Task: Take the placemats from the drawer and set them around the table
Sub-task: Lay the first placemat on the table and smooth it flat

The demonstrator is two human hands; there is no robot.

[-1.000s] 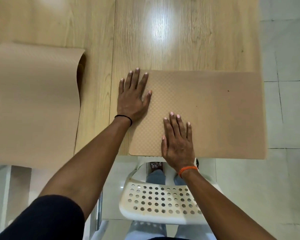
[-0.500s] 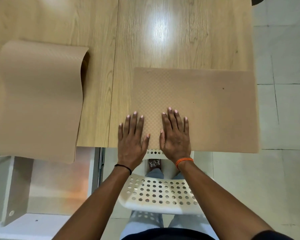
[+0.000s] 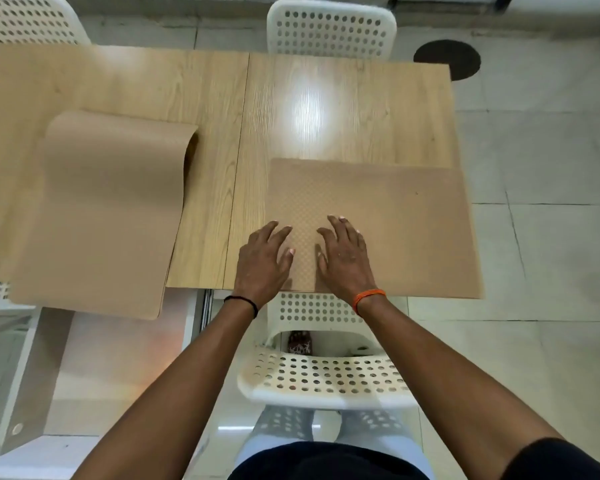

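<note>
You have bare table [image 3: 343,109] beyond the flat placemat [image 3: 395,230], a clear strip between it and the curled placemat [image 3: 108,209], while the chair [image 3: 326,372] blocks the near edge.

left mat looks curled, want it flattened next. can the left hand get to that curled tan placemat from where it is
Probably yes. The left hand lies open by the flat tan placemat, and only bare wooden table separates it from the curled tan placemat.
</note>
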